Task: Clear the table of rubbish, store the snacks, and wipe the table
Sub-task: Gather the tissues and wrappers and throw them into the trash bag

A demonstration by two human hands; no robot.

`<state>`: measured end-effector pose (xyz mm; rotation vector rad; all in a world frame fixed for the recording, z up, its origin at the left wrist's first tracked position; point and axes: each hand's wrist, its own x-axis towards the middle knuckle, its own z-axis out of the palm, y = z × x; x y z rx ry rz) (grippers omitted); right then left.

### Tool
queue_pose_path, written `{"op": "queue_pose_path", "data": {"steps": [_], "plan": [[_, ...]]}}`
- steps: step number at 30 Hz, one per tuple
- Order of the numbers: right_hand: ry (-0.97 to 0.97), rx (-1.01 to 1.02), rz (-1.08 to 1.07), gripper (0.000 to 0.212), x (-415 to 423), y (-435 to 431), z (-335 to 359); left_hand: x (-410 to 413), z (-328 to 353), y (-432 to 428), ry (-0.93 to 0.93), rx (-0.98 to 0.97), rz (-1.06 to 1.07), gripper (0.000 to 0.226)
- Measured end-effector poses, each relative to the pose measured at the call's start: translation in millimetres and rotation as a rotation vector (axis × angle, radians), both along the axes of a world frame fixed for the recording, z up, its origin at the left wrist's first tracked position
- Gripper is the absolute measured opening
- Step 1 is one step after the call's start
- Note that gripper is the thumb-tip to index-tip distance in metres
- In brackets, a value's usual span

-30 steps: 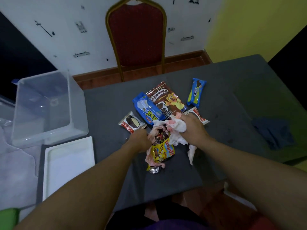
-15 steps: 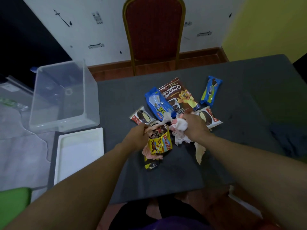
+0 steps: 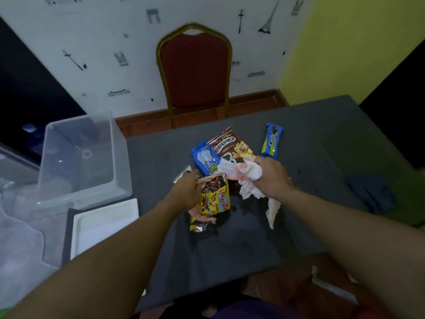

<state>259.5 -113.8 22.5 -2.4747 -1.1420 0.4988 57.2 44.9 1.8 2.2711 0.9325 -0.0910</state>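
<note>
Clearing has only begun: the left hand (image 3: 186, 194) grips a yellow wrapper (image 3: 215, 202), the right hand (image 3: 272, 178) clutches crumpled tissue (image 3: 245, 172), the snacks (image 3: 232, 143) beyond are not stored, and the table (image 3: 310, 139) is not wiped.

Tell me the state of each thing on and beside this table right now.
Clear bin: lid off, upright.
White lid: flat beside bin.
Tissue: crumpled, stained, gripped by right hand.
Yellow wrapper: crumpled, held by left hand.
Koko Krunch bag: lying flat.
Blue biscuit pack: lying flat, untouched.
Blue cloth: bunched, untouched.
</note>
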Motion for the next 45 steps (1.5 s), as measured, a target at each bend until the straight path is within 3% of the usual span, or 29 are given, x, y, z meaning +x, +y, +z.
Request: {"op": "queue_pose_path", "data": {"steps": [12, 24, 34, 45], "plan": [[-0.081, 0.062, -0.241, 0.034, -54, -29, 40, -22, 33, 16, -0.035, 0.106, -0.206, 0.022], [-0.142, 0.092, -0.314, 0.039, -109, -23, 53, -74, 53, 44, -0.054, 0.218, -0.140, 0.017], [-0.151, 0.120, -0.254, 0.041, -136, 5, 67, -104, 77, 63, -0.196, 0.231, -0.042, 0.020], [-0.116, 0.258, -0.023, 0.027, -139, 53, 83, -129, 92, 77, -0.171, 0.250, 0.169, 0.018]]}}
